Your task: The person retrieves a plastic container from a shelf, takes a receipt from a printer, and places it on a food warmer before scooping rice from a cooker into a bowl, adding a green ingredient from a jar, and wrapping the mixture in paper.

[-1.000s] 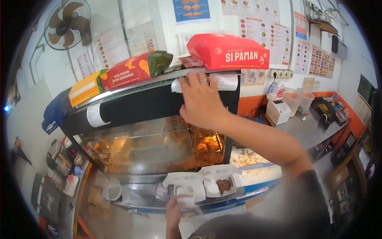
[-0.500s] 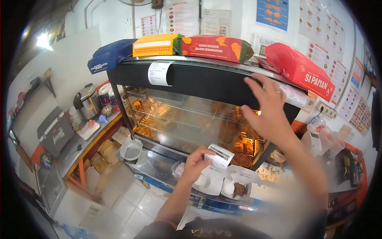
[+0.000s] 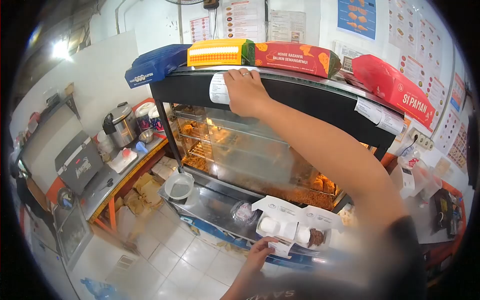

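My right hand [image 3: 247, 92] reaches up to the black top panel of the warming cabinet [image 3: 300, 98], its fingers bent over the right part of a white receipt [image 3: 218, 89] that hangs there. My left hand [image 3: 259, 252] is low, in front of the counter, with its fingers closed on a white paper slip [image 3: 281, 247]. Just beyond the slip, an open white food box [image 3: 320, 219] holds white portions and a dark brown portion [image 3: 316, 237]. A clear plastic container [image 3: 243, 212] stands left of the box.
Folded blue [image 3: 157, 65], yellow [image 3: 218, 52] and red [image 3: 295, 59] packaging lies along the cabinet top. More receipts [image 3: 378, 116] hang at its right end. A round plastic tub [image 3: 179, 186] sits on the metal counter [image 3: 207, 200]. A steel cooker [image 3: 120, 123] stands at left.
My right hand has moved left along the cabinet onto the hanging receipt. My left hand has moved down with the paper slip. The view has shifted slightly.
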Available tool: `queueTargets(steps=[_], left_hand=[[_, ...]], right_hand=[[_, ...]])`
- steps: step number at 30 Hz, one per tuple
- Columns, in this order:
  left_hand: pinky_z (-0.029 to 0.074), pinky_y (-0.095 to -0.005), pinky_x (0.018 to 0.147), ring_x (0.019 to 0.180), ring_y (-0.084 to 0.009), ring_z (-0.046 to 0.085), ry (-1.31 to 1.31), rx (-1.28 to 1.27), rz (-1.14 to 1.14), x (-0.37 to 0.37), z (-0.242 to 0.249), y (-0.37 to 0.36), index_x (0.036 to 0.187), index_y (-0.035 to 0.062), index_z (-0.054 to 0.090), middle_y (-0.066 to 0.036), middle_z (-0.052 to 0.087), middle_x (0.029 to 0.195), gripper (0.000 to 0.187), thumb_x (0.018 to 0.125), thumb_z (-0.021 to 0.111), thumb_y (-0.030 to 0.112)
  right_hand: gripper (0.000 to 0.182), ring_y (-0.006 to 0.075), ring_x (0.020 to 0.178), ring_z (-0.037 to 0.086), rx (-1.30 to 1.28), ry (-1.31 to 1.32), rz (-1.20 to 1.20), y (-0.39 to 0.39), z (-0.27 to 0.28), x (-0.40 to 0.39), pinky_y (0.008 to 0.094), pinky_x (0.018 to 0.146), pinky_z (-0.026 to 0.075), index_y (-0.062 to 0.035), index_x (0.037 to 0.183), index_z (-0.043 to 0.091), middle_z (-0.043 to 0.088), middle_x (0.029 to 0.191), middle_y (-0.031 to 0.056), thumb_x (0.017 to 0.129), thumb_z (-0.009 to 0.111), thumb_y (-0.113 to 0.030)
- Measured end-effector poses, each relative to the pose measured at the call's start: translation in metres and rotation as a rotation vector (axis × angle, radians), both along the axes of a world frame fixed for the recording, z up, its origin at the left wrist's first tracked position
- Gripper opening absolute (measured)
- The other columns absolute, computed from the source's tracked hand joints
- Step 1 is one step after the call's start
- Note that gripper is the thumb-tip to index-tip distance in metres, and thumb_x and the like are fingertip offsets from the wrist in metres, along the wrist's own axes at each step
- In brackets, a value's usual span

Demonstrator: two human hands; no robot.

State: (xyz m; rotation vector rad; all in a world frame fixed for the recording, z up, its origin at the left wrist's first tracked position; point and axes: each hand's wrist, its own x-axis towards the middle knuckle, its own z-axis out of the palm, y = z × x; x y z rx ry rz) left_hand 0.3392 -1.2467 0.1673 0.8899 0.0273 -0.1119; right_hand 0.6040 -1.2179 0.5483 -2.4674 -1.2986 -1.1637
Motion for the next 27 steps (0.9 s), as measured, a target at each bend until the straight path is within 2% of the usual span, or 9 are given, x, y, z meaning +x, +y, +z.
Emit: queueTargets(steps=[2,4,13,17,21,23,25,26,27], left_hand=[[0.046,-0.0301,0.085,0.099,-0.0192,0.057,-0.013,-0.023,0.056,-0.007,-0.008,0.004,0.108,-0.0001,0.063,-0.009,0.06,0.105,0.037,0.073,0.056,-0.009],[0.046,-0.0304,0.085,0.098,-0.0197,0.058,-0.001,0.008,0.108,-0.01,-0.01,0.012,0.109,-0.0004,0.062,-0.011,0.061,0.106,0.038,0.073,0.055,-0.009],[0.046,-0.0293,0.088,0.101,-0.0173,0.058,-0.147,0.176,0.174,0.034,0.027,0.037,0.107,0.0019,0.061,-0.006,0.061,0.106,0.035,0.075,0.052,-0.01],[0.046,-0.029,0.089,0.102,-0.0159,0.058,-0.394,0.165,0.167,0.078,0.112,0.031,0.107,0.0017,0.06,-0.006,0.06,0.108,0.035,0.075,0.052,-0.011],[0.044,-0.0287,0.091,0.105,-0.0152,0.056,-0.622,0.343,0.358,0.12,0.203,0.022,0.113,0.0007,0.058,-0.006,0.059,0.111,0.04,0.076,0.051,-0.012],[0.042,-0.0296,0.096,0.109,-0.016,0.055,-0.838,0.217,0.331,0.146,0.247,0.015,0.12,-0.0004,0.056,-0.008,0.058,0.116,0.047,0.076,0.05,-0.012],[0.04,-0.0304,0.1,0.113,-0.0174,0.054,-0.882,0.125,0.374,0.167,0.287,0.001,0.128,-0.0014,0.053,-0.01,0.057,0.121,0.053,0.076,0.05,-0.012],[0.039,-0.0297,0.101,0.115,-0.0177,0.053,-0.919,0.089,0.345,0.178,0.302,-0.004,0.13,-0.0014,0.051,-0.01,0.056,0.123,0.055,0.076,0.049,-0.012],[0.038,-0.029,0.102,0.116,-0.0181,0.053,-0.954,0.054,0.318,0.187,0.315,-0.007,0.132,-0.0015,0.05,-0.01,0.055,0.125,0.057,0.077,0.048,-0.012]], right_hand=[[0.055,0.0285,0.112,0.048,0.004,-0.087,-0.071,-0.002,-0.002,0.001,0.0429,0.093,0.034,0.0023,0.125,0.049,0.052,0.115,0.0134,0.071,0.061,-0.004],[0.05,0.0275,0.112,0.049,0.03,-0.153,-0.114,-0.018,-0.008,-0.003,0.0421,0.093,0.035,0.0025,0.119,0.052,0.053,0.113,0.014,0.072,0.063,-0.007],[0.046,0.0269,0.107,0.049,0.081,-0.278,-0.238,-0.187,-0.01,-0.057,0.0427,0.089,0.032,0.0016,0.115,0.053,0.05,0.108,0.012,0.07,0.059,-0.002],[0.043,0.0276,0.107,0.049,0.056,-0.169,-0.311,-0.223,-0.003,-0.072,0.0439,0.091,0.03,0.0027,0.114,0.054,0.05,0.107,0.0125,0.071,0.057,0.0],[0.043,0.0281,0.108,0.048,0.136,-0.181,-0.288,-0.241,-0.003,-0.077,0.0457,0.092,0.029,0.0003,0.114,0.057,0.051,0.11,0.0125,0.071,0.058,-0.003],[0.046,0.0287,0.11,0.047,0.257,-0.155,-0.242,-0.24,-0.004,-0.084,0.0461,0.094,0.027,-0.002,0.117,0.058,0.051,0.113,0.0124,0.071,0.058,-0.004],[0.051,0.0295,0.115,0.044,0.404,-0.072,-0.193,-0.233,-0.006,-0.109,0.0458,0.098,0.024,-0.0042,0.121,0.058,0.05,0.117,0.0125,0.07,0.059,-0.004],[0.043,0.0223,0.102,0.053,0.473,-0.079,-0.206,-0.229,-0.013,-0.118,0.0402,0.092,0.036,-0.0033,0.118,0.06,0.056,0.111,0.0097,0.075,0.06,-0.003],[0.041,0.0189,0.096,0.055,0.61,0.124,-0.085,-0.225,-0.022,-0.12,0.0365,0.086,0.04,-0.0029,0.118,0.06,0.058,0.109,0.0083,0.077,0.06,-0.003]])
